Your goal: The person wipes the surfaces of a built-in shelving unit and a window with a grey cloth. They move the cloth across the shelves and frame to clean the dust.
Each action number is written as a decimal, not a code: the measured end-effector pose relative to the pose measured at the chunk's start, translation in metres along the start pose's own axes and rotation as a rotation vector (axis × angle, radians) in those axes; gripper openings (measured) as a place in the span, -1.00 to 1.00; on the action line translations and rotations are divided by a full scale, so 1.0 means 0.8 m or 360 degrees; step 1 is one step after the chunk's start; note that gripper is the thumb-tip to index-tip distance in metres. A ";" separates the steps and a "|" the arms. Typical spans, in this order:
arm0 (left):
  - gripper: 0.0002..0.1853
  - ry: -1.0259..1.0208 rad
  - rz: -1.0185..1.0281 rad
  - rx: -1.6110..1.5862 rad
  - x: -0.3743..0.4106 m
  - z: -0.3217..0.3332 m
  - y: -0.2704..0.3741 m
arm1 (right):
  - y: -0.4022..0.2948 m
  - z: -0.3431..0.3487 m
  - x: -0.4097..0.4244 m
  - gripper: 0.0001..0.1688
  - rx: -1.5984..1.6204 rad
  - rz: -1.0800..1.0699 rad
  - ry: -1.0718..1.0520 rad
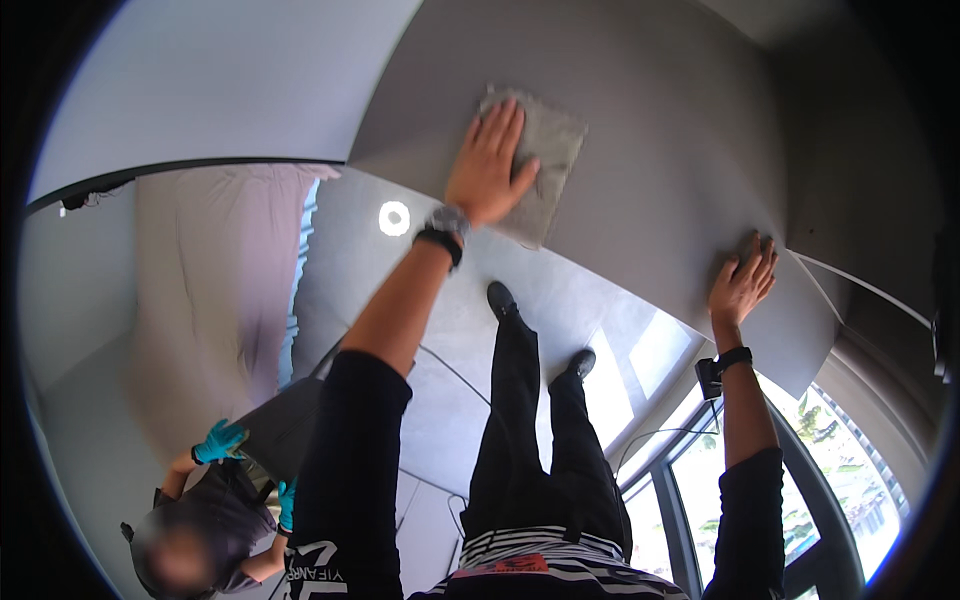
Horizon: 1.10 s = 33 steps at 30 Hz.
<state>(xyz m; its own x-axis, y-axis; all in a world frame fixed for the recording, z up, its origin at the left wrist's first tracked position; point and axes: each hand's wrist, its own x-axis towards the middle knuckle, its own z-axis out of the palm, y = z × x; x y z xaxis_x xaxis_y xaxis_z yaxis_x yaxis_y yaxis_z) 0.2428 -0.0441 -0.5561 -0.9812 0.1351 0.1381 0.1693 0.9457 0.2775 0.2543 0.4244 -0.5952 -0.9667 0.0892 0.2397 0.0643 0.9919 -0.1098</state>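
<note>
My left hand (491, 161) lies flat on a grey-green cleaning cloth (559, 150), fingers together and thumb apart. The cloth is spread on the wide grey surface (645, 150) in front of me, its lower corner at the surface's near edge. Farther right, my right hand (744, 285) rests with its palm on the same surface and has nothing in it. Dark bands circle both wrists, and a small black device (707, 379) sits at the right wrist.
At lower left a person in teal gloves (219, 441) touches a dark panel (289, 431). A beige curtain (202, 277) hangs behind. Thin cables (457, 376) run near my legs. Large windows (739, 480) stand at lower right.
</note>
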 end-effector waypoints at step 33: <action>-0.43 0.0155 0.0003 -0.0263 -0.138 0.078 0.327 | 0.105 -0.098 -0.201 -0.42 0.1052 -0.0327 -0.0438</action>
<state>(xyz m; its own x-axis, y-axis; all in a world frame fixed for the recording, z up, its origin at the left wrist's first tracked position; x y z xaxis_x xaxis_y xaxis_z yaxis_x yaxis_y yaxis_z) 0.3895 0.2070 -0.5583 -0.9685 0.0996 0.2280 0.1917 0.8830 0.4285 0.4344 0.5007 -0.5671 -0.9758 -0.2044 0.0773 -0.2030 0.7170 -0.6668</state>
